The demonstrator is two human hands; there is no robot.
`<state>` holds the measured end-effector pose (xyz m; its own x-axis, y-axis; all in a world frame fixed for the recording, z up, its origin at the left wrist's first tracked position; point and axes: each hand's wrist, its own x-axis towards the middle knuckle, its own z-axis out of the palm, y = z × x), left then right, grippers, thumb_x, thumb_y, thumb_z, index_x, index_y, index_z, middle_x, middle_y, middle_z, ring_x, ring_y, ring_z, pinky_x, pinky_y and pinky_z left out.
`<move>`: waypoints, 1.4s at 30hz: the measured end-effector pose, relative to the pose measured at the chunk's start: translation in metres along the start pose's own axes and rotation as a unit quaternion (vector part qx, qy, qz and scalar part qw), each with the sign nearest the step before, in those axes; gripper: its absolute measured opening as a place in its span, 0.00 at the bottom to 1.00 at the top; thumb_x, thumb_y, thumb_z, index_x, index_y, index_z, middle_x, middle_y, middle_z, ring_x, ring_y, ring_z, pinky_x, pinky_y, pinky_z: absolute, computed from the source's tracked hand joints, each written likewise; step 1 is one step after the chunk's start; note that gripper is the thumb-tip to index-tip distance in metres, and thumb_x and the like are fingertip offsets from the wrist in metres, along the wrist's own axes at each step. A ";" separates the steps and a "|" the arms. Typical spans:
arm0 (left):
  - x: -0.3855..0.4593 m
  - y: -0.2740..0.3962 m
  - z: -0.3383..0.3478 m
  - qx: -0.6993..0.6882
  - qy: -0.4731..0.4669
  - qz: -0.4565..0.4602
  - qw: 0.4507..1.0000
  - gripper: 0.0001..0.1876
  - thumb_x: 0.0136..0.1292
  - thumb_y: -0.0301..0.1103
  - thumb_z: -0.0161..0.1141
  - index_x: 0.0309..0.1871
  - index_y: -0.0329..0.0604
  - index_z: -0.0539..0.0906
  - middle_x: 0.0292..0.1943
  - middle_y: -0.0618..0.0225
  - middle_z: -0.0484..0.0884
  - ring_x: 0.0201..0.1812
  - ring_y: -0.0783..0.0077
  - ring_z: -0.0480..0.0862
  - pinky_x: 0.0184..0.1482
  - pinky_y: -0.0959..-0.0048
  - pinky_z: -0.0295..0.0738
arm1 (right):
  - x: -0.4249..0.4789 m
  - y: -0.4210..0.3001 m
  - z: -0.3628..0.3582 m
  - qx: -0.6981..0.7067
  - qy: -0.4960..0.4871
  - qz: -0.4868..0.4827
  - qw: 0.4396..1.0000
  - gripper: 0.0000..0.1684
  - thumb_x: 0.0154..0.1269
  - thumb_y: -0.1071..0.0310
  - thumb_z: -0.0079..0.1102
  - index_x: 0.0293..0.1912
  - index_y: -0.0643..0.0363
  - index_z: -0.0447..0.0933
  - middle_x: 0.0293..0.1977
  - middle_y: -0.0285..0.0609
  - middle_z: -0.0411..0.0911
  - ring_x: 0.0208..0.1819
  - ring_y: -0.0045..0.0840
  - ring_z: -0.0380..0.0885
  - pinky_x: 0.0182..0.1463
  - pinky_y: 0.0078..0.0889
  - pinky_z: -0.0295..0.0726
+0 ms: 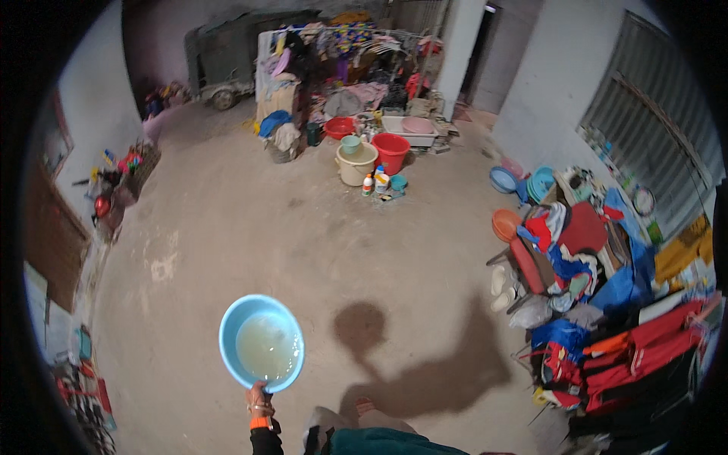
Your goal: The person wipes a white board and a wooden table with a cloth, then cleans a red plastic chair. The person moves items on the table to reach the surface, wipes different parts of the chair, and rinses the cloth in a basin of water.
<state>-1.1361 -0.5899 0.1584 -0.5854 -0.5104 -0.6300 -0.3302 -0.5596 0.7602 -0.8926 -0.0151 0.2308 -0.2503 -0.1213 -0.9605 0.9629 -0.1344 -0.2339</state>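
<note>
My left hand (pixel 259 399) grips the near rim of a light blue plastic basin (pixel 229 341), low and left of the middle of the head view. Cloudy water (pixel 266 347) covers the basin's bottom and glints near its right side. On the wrist are a bangle and an orange band. My right hand is out of view. Farther ahead on the floor stands a cream bucket (pixel 354 172) filled with liquid, with a small green basin (pixel 351 144) at its top. A red bucket (pixel 391 153) stands beside it, and bottles and a small teal dipper (pixel 398 182) are in front.
At the right, a red chair (pixel 526 267) is heaped with clothes, with white shoes (pixel 500 287) beside it. A clothes rack (pixel 347 42) and a white tub (pixel 424 138) stand at the back. Piled items line the left wall. Concrete floor (pixel 256 239) lies between.
</note>
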 end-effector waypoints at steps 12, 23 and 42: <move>0.078 0.044 0.182 0.268 -0.163 0.083 0.946 0.11 0.48 0.30 0.60 0.30 0.29 0.83 0.22 0.60 0.82 0.22 0.67 0.80 0.26 0.69 0.74 | 0.033 -0.373 0.053 -0.235 0.211 -0.411 0.855 0.13 0.58 0.74 0.59 0.44 0.64 0.80 0.37 0.36 0.80 0.41 0.18 0.75 0.47 0.22 0.74; 0.160 0.046 0.278 0.387 -0.209 0.128 0.889 0.12 0.49 0.34 0.59 0.26 0.30 0.82 0.20 0.57 0.82 0.22 0.65 0.81 0.26 0.67 0.75 | 0.034 -0.575 0.317 -0.357 0.055 -0.586 0.726 0.20 0.65 0.75 0.48 0.56 0.61 0.72 0.54 0.45 0.75 0.56 0.27 0.73 0.61 0.29 0.68; 0.169 0.099 0.488 0.301 -0.178 0.096 0.932 0.12 0.46 0.33 0.63 0.27 0.29 0.83 0.20 0.57 0.83 0.23 0.66 0.82 0.28 0.67 0.76 | 0.217 -0.758 0.336 -0.771 0.036 -0.436 0.463 0.17 0.58 0.71 0.54 0.49 0.56 0.77 0.65 0.54 0.60 0.64 0.56 0.61 0.60 0.52 0.70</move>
<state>-1.6296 -0.4128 0.2050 -0.8501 -0.2539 -0.4614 -0.4863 0.0420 0.8728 -1.7106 -0.2702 0.2498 -0.6613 -0.6415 -0.3887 -0.5599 0.7671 -0.3133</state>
